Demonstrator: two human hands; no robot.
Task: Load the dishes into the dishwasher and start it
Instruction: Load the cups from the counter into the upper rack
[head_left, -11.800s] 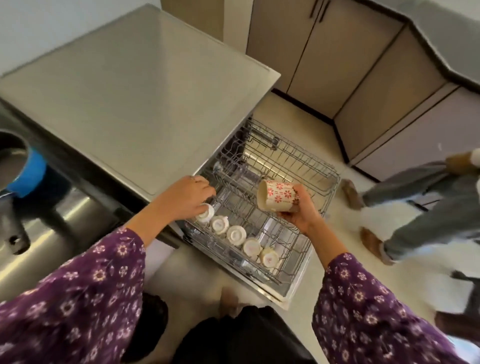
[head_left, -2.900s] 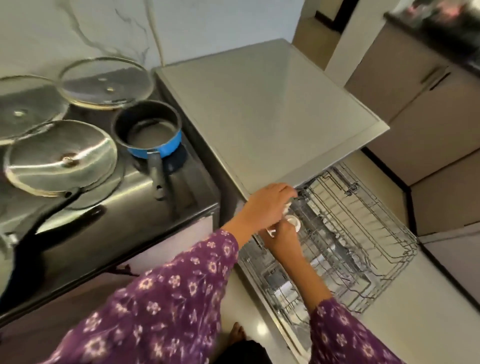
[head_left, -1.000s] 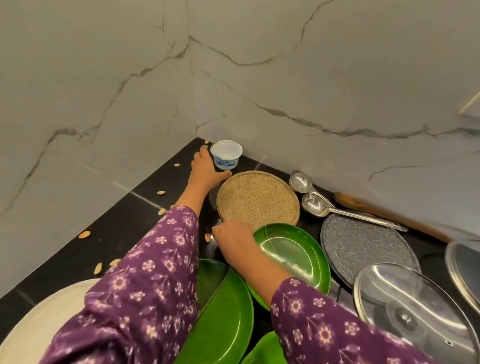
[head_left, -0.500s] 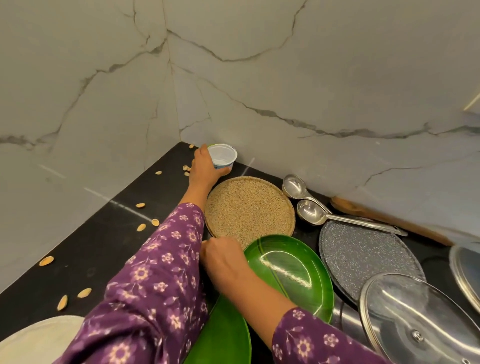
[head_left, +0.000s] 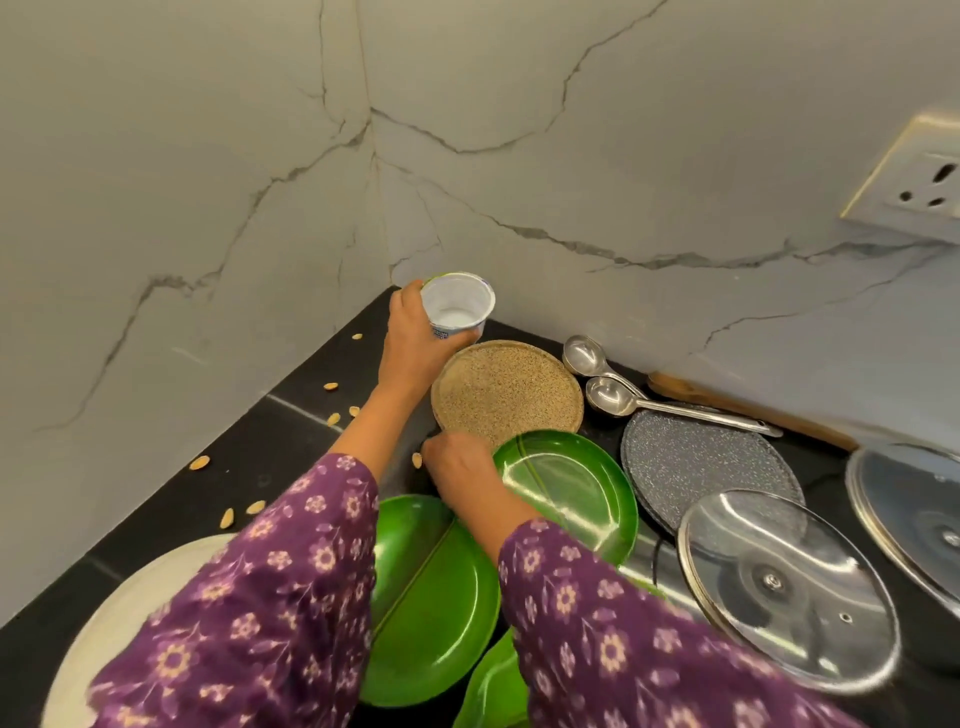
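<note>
Holding one white plastic cup (head_left: 457, 306), tilted mouth toward me over the black desk (head_left: 270, 447) at the wall corner; my left grip (head_left: 413, 343) is curled round its side. My right grip (head_left: 460, 470) has its fingers curled at the rim of a green plate (head_left: 571, 499); I cannot tell whether they clamp it. Alongside: tan speckled plate (head_left: 506, 395), two steel ladles (head_left: 608, 395), glass lids (head_left: 779, 587).

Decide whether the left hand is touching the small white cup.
Touching: in the head view the left hand grips the small white cup, fingers curled round its side.
</note>
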